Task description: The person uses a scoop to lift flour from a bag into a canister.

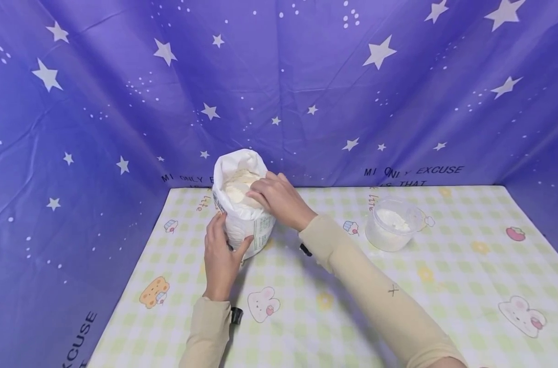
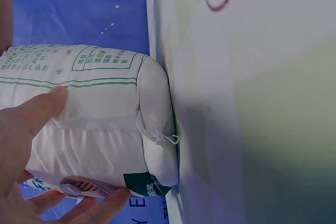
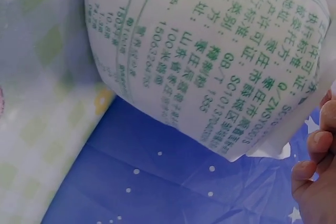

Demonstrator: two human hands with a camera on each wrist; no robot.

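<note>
A white cloth flour bag (image 1: 244, 225) with green print stands upright on the table, its mouth open and pale flour (image 1: 236, 191) inside. My left hand (image 1: 221, 255) grips the bag's near left side, thumb in front and fingers spread around it. In the left wrist view, the left thumb (image 2: 44, 109) presses the cloth above a tied string. My right hand (image 1: 279, 197) reaches over the bag's right rim with curled fingers, pinching what looks like a clear scoop (image 1: 246, 190), partly sunk in the flour. In the right wrist view, the curled fingers (image 3: 317, 145) show beyond the rim; the scoop is hidden.
To the right stands a clear round plastic tub (image 1: 389, 237) with flour in it. A green-and-white checked cloth (image 1: 315, 327) with cartoon prints covers the table. Purple star-patterned curtains (image 1: 279, 76) hang behind and at both sides.
</note>
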